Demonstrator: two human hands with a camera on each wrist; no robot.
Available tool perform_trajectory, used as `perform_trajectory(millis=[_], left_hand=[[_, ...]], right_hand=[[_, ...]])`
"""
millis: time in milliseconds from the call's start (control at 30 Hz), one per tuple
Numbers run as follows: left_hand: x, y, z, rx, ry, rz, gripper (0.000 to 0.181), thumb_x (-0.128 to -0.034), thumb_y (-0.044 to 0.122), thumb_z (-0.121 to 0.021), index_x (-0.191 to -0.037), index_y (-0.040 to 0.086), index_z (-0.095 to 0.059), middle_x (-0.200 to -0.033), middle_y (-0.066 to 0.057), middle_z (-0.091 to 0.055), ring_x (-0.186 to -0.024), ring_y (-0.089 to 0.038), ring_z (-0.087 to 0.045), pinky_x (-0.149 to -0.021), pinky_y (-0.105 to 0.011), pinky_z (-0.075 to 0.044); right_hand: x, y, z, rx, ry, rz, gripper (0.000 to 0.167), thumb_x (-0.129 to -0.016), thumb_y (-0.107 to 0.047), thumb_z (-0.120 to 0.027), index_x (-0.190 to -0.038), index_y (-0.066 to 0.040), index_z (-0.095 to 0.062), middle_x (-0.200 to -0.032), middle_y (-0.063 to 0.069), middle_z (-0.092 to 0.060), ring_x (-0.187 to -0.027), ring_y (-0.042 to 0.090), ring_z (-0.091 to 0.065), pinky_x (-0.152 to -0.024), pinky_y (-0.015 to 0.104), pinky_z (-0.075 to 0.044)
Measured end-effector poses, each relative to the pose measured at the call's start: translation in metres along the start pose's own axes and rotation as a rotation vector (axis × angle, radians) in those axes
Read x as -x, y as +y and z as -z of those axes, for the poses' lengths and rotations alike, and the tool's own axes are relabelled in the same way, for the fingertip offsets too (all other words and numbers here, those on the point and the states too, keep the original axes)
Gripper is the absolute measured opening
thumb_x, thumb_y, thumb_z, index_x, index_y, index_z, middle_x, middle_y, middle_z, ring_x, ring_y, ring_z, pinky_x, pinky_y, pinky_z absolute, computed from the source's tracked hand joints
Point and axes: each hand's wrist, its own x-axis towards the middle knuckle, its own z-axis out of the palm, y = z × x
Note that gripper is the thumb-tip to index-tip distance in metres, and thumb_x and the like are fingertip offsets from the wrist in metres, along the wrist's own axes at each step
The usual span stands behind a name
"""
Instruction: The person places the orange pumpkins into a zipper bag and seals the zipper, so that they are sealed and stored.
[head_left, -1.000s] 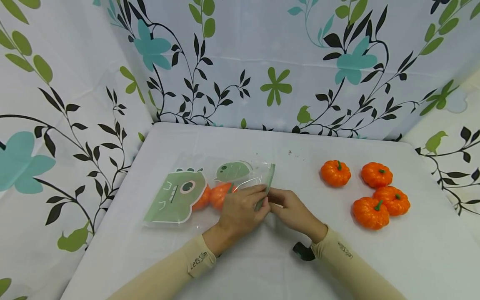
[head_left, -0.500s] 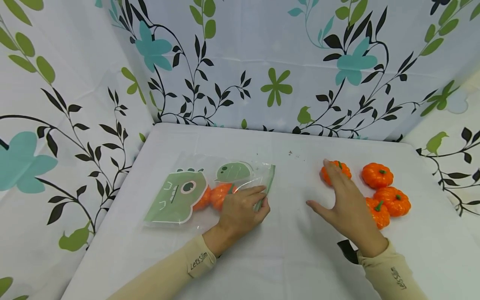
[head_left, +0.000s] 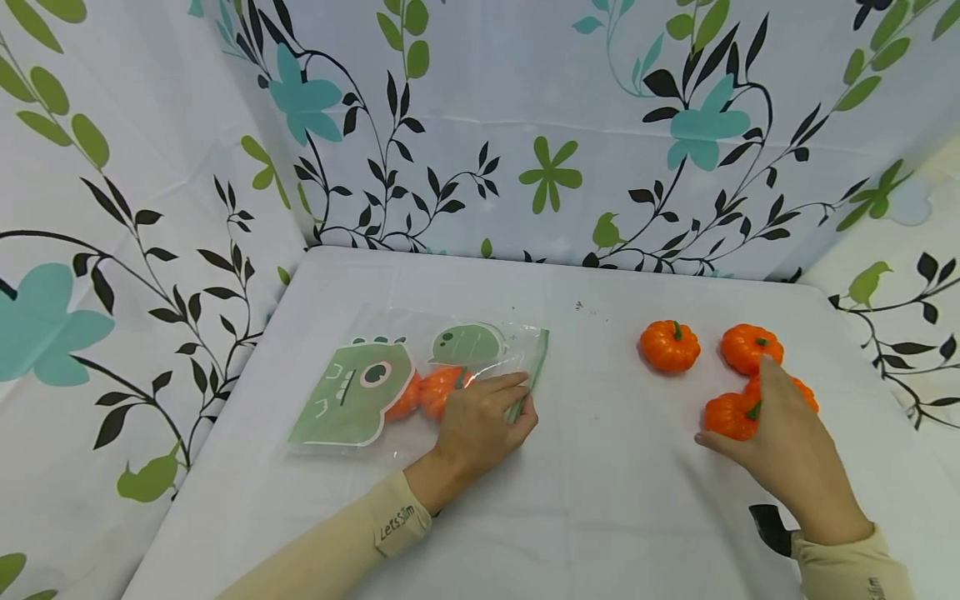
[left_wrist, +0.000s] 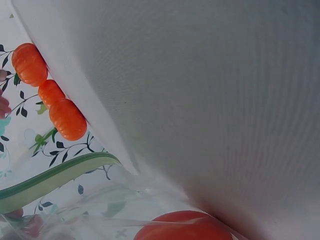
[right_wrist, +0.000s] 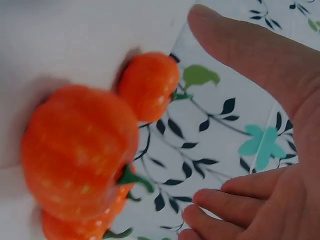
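Observation:
A clear zip bag with a green dinosaur print [head_left: 352, 396] lies flat on the left of the table, orange pumpkins [head_left: 437, 392] inside. The left hand [head_left: 480, 429] grips the bag near its green-edged opening; in the left wrist view the green strip [left_wrist: 60, 175] arches up. The right hand [head_left: 802, 458] hovers over the nearest loose pumpkin [head_left: 729, 417], thumb and fingers spread around it. In the right wrist view that hand [right_wrist: 260, 150] shows its thumb apart from the fingers, nothing between them, beside a large pumpkin [right_wrist: 80, 150].
More loose pumpkins stand close by: one to the left [head_left: 670, 347], one behind [head_left: 752, 349], one partly hidden by the right hand [head_left: 806, 395]. The white table [head_left: 600, 500] meets a leaf-patterned curtain [head_left: 465, 125] at its back and sides.
The right hand has left the bag's opening and moved right to the loose pumpkins, with its fingers spreading. The left hand and the bag have stayed in place.

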Motion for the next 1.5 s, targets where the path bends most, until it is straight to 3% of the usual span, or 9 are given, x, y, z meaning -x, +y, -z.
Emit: perform_trajectory(millis=[100, 233, 433, 767, 1067, 1233, 1500], left_hand=[[0.001, 0.000, -0.001, -0.021, 0.007, 0.005, 0.015, -0.0757, 0.008, -0.074, -0.088, 0.006, -0.082, -0.095, -0.004, -0.078, -0.087, -0.017, -0.075, -0.066, -0.034, -0.061], [0.002, 0.000, -0.001, -0.043, 0.007, 0.014, 0.017, -0.0742, 0.009, -0.075, -0.090, 0.006, -0.082, -0.095, -0.005, -0.078, -0.087, -0.016, -0.075, -0.062, -0.033, -0.061], [0.002, 0.001, -0.001, -0.057, -0.015, 0.024, 0.017, -0.0754, 0.010, -0.074, -0.090, 0.006, -0.082, -0.095, -0.005, -0.078, -0.084, -0.016, -0.075, -0.055, -0.033, -0.059], [0.003, -0.001, -0.001, -0.054, -0.036, 0.040, 0.018, -0.0766, 0.009, -0.072, -0.091, 0.005, -0.082, -0.094, -0.005, -0.078, -0.083, -0.017, -0.075, -0.057, -0.033, -0.060], [0.004, -0.002, -0.002, -0.052, -0.040, 0.053, 0.019, -0.0777, 0.012, -0.072, -0.092, 0.006, -0.082, -0.095, -0.004, -0.078, -0.082, -0.018, -0.075, -0.056, -0.032, -0.059], [0.004, -0.002, -0.001, -0.070, -0.077, 0.079, 0.020, -0.0787, 0.012, -0.073, -0.095, 0.006, -0.082, -0.097, -0.003, -0.078, -0.082, -0.018, -0.075, -0.056, -0.032, -0.059], [0.005, -0.001, 0.000, -0.082, -0.122, 0.109, 0.020, -0.0801, 0.014, -0.072, -0.095, 0.006, -0.082, -0.097, -0.004, -0.078, -0.081, -0.019, -0.075, -0.056, -0.031, -0.058]], right_hand=[[0.001, 0.014, -0.001, 0.016, -0.043, -0.025, 0.118, -0.068, -0.048, -0.092, -0.146, 0.013, -0.028, -0.137, 0.034, -0.041, -0.113, 0.053, -0.046, -0.087, 0.071, -0.043], [0.000, 0.026, -0.005, 0.044, -0.108, -0.054, 0.110, -0.062, -0.047, -0.094, -0.133, 0.014, -0.036, -0.118, 0.031, -0.046, -0.101, 0.048, -0.049, -0.081, 0.067, -0.047], [-0.002, 0.037, -0.007, 0.108, -0.217, -0.116, 0.130, -0.061, -0.050, -0.093, -0.142, 0.026, -0.026, -0.138, 0.051, -0.031, -0.122, 0.064, -0.033, -0.096, 0.078, -0.032], [-0.003, 0.043, -0.010, 0.089, -0.217, -0.126, 0.126, -0.065, -0.044, -0.093, -0.146, 0.023, -0.022, -0.143, 0.050, -0.025, -0.122, 0.066, -0.033, -0.094, 0.079, -0.033], [-0.002, 0.042, -0.011, 0.077, -0.188, -0.133, 0.109, -0.069, -0.030, -0.092, -0.143, 0.020, -0.031, -0.134, 0.044, -0.038, -0.115, 0.059, -0.041, -0.092, 0.076, -0.038], [-0.002, 0.033, -0.014, 0.031, -0.193, -0.094, 0.109, -0.071, -0.032, -0.090, -0.147, 0.017, -0.029, -0.138, 0.041, -0.041, -0.120, 0.057, -0.041, -0.093, 0.075, -0.038], [-0.005, -0.001, -0.024, -0.135, -0.162, 0.061, 0.094, -0.071, -0.022, -0.092, -0.146, 0.006, -0.042, -0.134, 0.030, -0.046, -0.118, 0.047, -0.046, -0.092, 0.067, -0.047]])
